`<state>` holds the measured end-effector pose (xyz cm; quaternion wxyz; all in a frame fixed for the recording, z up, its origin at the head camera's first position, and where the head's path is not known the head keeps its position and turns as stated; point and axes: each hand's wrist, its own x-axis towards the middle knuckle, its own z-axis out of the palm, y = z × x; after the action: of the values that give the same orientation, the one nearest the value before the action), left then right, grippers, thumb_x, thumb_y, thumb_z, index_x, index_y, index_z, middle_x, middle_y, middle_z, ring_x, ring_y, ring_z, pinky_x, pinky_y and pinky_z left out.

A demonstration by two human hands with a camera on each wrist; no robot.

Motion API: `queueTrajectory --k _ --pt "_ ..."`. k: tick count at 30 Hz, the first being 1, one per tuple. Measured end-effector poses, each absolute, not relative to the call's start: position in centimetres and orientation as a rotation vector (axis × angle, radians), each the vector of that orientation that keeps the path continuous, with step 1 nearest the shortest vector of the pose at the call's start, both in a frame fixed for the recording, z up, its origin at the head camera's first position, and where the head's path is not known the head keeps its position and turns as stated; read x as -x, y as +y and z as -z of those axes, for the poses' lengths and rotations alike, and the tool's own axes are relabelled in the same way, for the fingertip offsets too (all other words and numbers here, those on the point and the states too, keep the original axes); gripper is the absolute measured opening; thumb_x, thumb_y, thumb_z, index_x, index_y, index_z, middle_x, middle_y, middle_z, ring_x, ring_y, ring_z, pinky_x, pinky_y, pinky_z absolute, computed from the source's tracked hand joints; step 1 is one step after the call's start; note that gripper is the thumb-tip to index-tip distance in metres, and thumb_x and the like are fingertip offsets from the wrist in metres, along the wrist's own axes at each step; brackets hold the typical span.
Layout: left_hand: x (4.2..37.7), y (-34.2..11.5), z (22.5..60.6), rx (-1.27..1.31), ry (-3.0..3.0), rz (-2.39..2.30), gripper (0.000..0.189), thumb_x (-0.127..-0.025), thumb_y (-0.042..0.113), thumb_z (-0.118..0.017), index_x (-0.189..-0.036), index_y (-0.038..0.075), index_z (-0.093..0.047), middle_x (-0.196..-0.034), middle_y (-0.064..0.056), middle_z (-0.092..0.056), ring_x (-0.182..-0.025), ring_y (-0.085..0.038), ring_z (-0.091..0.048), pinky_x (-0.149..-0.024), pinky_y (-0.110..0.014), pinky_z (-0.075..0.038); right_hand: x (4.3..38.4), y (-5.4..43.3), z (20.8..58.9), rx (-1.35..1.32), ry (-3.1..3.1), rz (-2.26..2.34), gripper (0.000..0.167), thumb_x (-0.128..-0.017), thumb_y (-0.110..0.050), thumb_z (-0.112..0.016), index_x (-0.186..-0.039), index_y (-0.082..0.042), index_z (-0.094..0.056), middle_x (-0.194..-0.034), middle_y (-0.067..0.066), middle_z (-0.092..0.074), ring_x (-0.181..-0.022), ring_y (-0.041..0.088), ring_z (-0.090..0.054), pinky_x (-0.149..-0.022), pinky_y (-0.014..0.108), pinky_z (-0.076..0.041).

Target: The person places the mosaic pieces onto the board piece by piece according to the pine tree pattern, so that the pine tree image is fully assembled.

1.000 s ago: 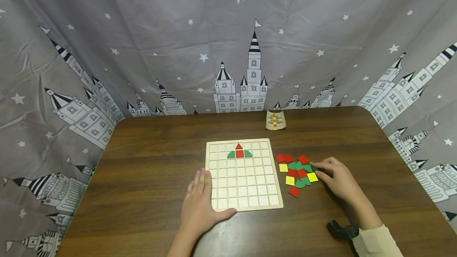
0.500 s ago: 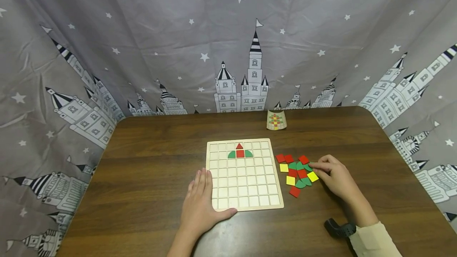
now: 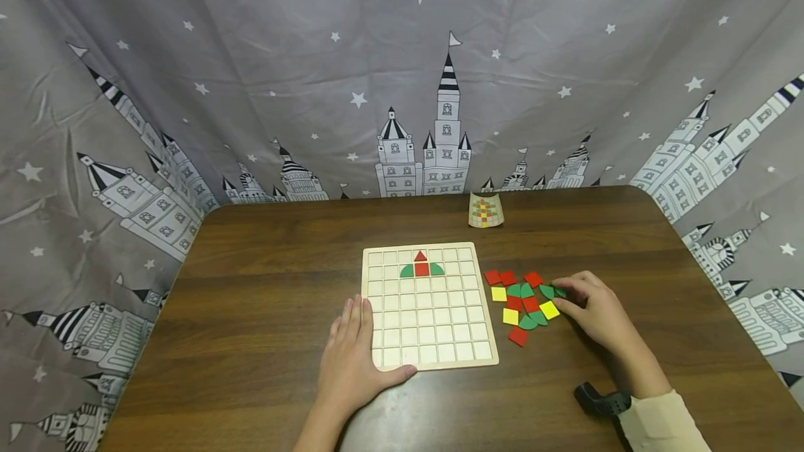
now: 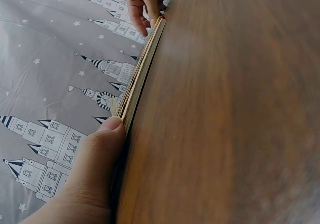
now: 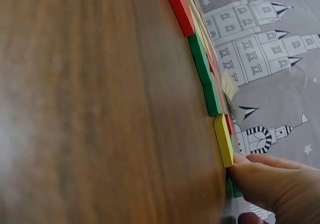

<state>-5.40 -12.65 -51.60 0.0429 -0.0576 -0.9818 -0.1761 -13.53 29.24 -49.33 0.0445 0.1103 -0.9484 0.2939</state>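
My left hand lies against the left side of a pale wooden grid board, fingers straight along its edge, thumb at the near edge. On the board, a red triangle sits above a red square, with green quarter-circle tiles on both sides. To the right, my right hand pinches a green tile between thumb and forefinger at the right end of a loose tile pile. Another green tile and a yellow square lie beside its fingertips; the thumb partly hides the held tile.
Several red squares, yellow squares and green tiles lie close together right of the board. A small curved pattern card stands near the far edge of the brown wooden table. A grey castle-print curtain hangs behind.
The right hand reached slightly left into the pile, then drew back right with a green tile between its fingers, apart from its neighbour. The left hand and board stay in place.
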Motion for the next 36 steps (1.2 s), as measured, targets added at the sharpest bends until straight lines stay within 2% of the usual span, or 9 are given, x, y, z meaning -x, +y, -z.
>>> queueTrajectory --k 4,9,14,18,24,31,33,36 --pt "5.4 -12.7 51.6 0.173 -3.0 0.54 0.137 -0.062 0.093 -0.057 -0.157 0.0 -0.021 -0.165 -0.018 -0.017 -0.154 -0.032 -0.017 -0.122 -0.051 -0.025 13.9 29.2 49.1 -0.357 -2.956 -0.896 0.039 -0.087 -0.015 -0.076 -0.125 -0.007 -0.069 -0.101 0.005 -0.055 -0.082 0.017 -0.045 -0.067 0.025 -0.039" --pt "5.4 -12.7 51.6 0.171 -3.008 0.533 0.137 -0.062 0.094 -0.055 -0.157 0.0 -0.021 -0.166 -0.018 -0.016 -0.154 -0.032 -0.016 -0.122 -0.051 -0.025 14.2 29.2 49.0 -0.368 -2.966 -0.89 0.032 -0.086 -0.011 -0.076 -0.117 -0.006 -0.073 -0.098 0.006 -0.053 -0.08 0.018 -0.044 -0.066 0.024 -0.039" --pt "5.5 -12.7 51.6 0.168 -3.012 0.539 0.137 -0.062 0.094 -0.056 -0.157 0.001 -0.021 -0.166 -0.017 -0.016 -0.155 -0.032 -0.015 -0.122 -0.051 -0.024 14.6 29.1 48.5 -0.331 -2.991 -0.884 0.028 -0.085 -0.018 -0.079 -0.11 -0.007 -0.075 -0.099 0.007 -0.056 -0.081 0.019 -0.046 -0.066 0.026 -0.039" --pt "5.5 -12.8 51.6 0.165 -3.014 0.541 0.137 -0.062 0.093 -0.056 -0.157 0.001 -0.021 -0.166 -0.017 -0.016 -0.155 -0.032 -0.015 -0.122 -0.051 -0.024 14.8 29.1 48.0 -0.339 -3.013 -0.807 0.03 -0.084 -0.023 -0.08 -0.109 -0.008 -0.074 -0.1 0.008 -0.059 -0.085 0.022 -0.05 -0.069 0.03 -0.042" --pt "5.6 -12.8 51.7 0.169 -3.009 0.532 0.137 -0.062 0.094 -0.056 -0.156 0.0 -0.022 -0.166 -0.017 -0.016 -0.155 -0.032 -0.016 -0.122 -0.052 -0.025 15.1 29.1 48.0 -0.437 -3.039 -0.774 0.041 -0.086 -0.019 -0.077 -0.125 -0.007 -0.069 -0.101 0.008 -0.057 -0.09 0.024 -0.05 -0.072 0.033 -0.042" --pt "5.5 -12.7 51.8 0.165 -3.013 0.547 0.138 -0.062 0.094 -0.055 -0.156 0.0 -0.021 -0.166 -0.017 -0.015 -0.155 -0.032 -0.015 -0.122 -0.051 -0.024 15.2 29.2 48.2 -0.418 -3.046 -0.888 0.036 -0.086 -0.015 -0.075 -0.12 -0.004 -0.067 -0.112 0.014 -0.062 -0.103 0.032 -0.054 -0.086 0.048 -0.048" --pt "5.5 -12.7 51.8 0.163 -3.011 0.551 0.138 -0.062 0.094 -0.056 -0.156 0.0 -0.022 -0.166 -0.018 -0.015 -0.155 -0.032 -0.016 -0.122 -0.051 -0.025 15.3 29.1 48.1 -0.389 -3.041 -0.904 0.036 -0.085 -0.016 -0.077 -0.118 -0.004 -0.067 -0.112 0.013 -0.064 -0.102 0.031 -0.054 -0.086 0.047 -0.047" --pt "5.5 -12.7 51.9 0.165 -3.009 0.554 0.138 -0.061 0.094 -0.056 -0.156 0.0 -0.022 -0.166 -0.018 -0.015 -0.155 -0.032 -0.016 -0.122 -0.051 -0.025 15.3 29.1 48.1 -0.331 -3.036 -0.931 0.035 -0.084 -0.02 -0.079 -0.114 -0.006 -0.066 -0.103 0.01 -0.066 -0.092 0.025 -0.053 -0.078 0.037 -0.046"
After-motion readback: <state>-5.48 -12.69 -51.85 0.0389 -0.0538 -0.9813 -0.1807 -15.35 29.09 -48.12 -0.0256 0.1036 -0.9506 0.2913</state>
